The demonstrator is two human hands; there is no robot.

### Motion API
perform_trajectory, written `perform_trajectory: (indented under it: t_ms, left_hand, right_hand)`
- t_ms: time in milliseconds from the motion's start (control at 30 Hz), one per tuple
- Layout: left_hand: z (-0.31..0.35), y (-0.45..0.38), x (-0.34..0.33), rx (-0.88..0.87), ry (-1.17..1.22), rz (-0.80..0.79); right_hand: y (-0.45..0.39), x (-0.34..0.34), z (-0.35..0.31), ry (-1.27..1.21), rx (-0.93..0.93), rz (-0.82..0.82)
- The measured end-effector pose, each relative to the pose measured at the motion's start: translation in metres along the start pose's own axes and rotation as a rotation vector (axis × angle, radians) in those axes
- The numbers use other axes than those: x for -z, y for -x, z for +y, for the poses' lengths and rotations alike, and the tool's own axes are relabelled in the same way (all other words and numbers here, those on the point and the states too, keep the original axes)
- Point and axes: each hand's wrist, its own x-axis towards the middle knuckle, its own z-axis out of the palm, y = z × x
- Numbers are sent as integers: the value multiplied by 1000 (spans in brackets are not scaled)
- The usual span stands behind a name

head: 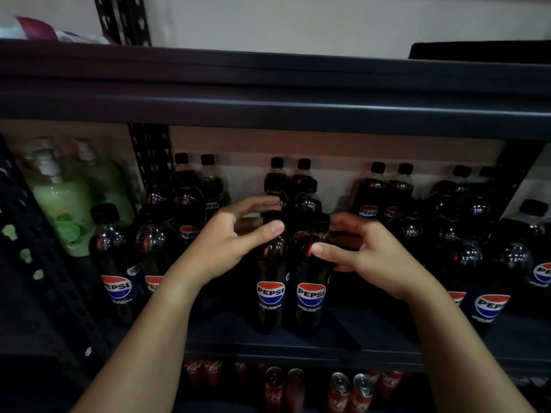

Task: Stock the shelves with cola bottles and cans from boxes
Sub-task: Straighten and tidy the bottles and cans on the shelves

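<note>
Black-capped Pepsi Zero Sugar bottles fill the middle shelf [268, 342], and two of them stand upright at the front, touching side by side. Left hand [229, 248] cups the left bottle [269, 281] around its shoulder, thumb across the front, fingers arched loosely over the cap; whether they actually press on it cannot be told. Right hand [366, 257] curls round the neck of the right bottle [311, 287], thumb laid on the near side. Both long axes run straight up, each bottle directly ahead of its own hand, so neither hand needs to cross over. The free lane lies behind them, toward the rows at the back wall: a push away from the body looks like the move, keeping the pair vertical. Red Coca-Cola cans [348, 389] sit on the shelf below.
</note>
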Motion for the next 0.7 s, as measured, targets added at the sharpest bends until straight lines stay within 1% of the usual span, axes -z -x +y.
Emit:
perform_trajectory:
  t_ms: [167, 233, 300, 400, 533, 600, 700]
  left_hand:
    - [29, -22, -23, -133, 17, 130]
    - [49, -33, -32, -160, 10, 150]
    - [70, -44, -45, -160, -25, 125]
    - [95, -60, -73, -161, -107, 18]
    - [109, -81, -120, -136, -155, -92]
    - [108, -92, -143, -125, -135, -98]
    - [102, -106, -168, -44, -160, -89]
  right_hand:
    - [5, 20, -9, 92, 50, 64]
    - [9, 34, -14, 115, 59, 80]
    - [12, 51, -18, 143, 67, 110]
    - [18, 80, -25, 171, 85, 148]
    - [25, 120, -29, 192, 81, 215]
    - [26, 140, -27, 254, 63, 255]
    - [23, 166, -20, 348, 20, 267]
